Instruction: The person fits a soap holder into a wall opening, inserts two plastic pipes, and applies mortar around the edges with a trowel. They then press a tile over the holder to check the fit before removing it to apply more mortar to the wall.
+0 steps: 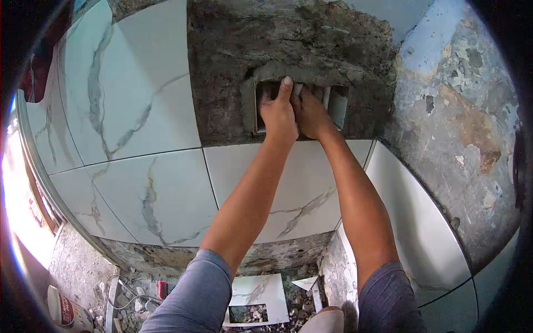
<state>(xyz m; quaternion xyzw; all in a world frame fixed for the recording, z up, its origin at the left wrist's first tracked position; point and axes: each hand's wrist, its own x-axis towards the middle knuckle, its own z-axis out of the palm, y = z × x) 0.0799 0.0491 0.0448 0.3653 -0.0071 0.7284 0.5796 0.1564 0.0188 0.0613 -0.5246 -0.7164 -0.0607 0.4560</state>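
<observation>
Both my arms reach up to a rectangular wall box [340, 105] set in dark, rough mortar [222, 61]. My left hand [279, 114] is at the left part of the opening, its thumb pointing up and its other fingers hidden inside. Close beside it, my right hand [313, 114] reaches into the middle of the box, with its fingertips hidden. Whether either hand grips anything inside cannot be made out. White marbled tiles [283, 172] lie directly below the box, and more tiles [133, 83] cover the wall to the left.
A cut tile [276, 288] with a rectangular hole lies on the rubble below. At the lower left are a white bucket [58, 305], a red object [162, 289] and a cable [119, 306]. Bare, patchy wall [461, 105] rises at the right above another tile [411, 205].
</observation>
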